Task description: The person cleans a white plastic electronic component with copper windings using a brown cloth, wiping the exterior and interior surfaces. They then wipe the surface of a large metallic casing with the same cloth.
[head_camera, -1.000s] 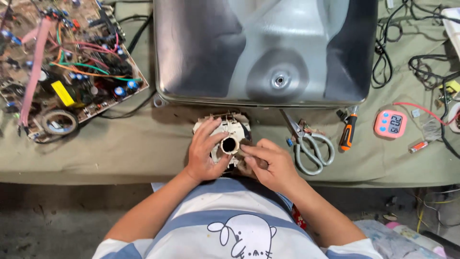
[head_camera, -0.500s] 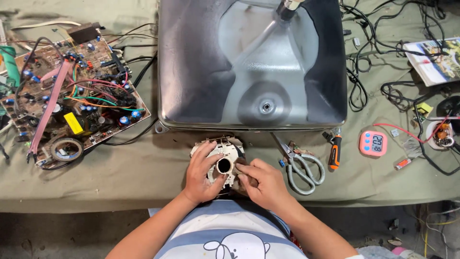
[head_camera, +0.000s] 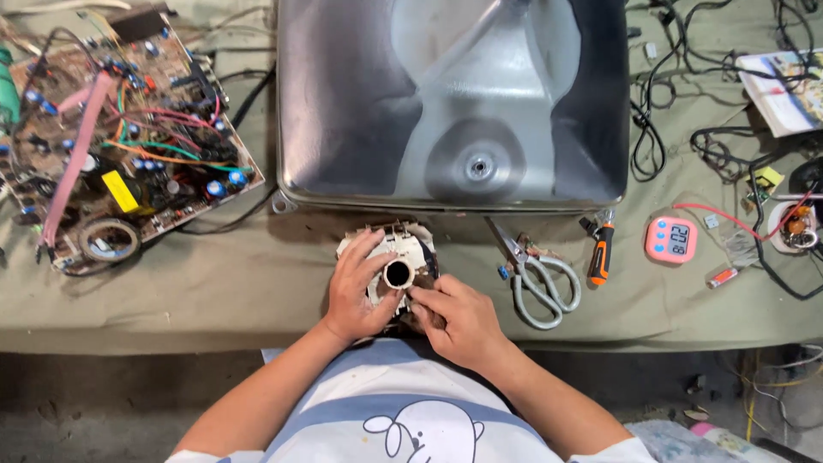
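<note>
White plastic coil yoke [head_camera: 396, 257], one, bore facing up, gripped by left hand [head_camera: 360, 287] and right hand [head_camera: 463, 321] fingers beside one scissors [head_camera: 536, 279]

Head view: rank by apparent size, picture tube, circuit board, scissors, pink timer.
1. Picture tube, largest by far.
2. Circuit board.
3. Scissors.
4. Pink timer, smallest.
All lie on the same table, so camera distance barely skews the order.
</note>
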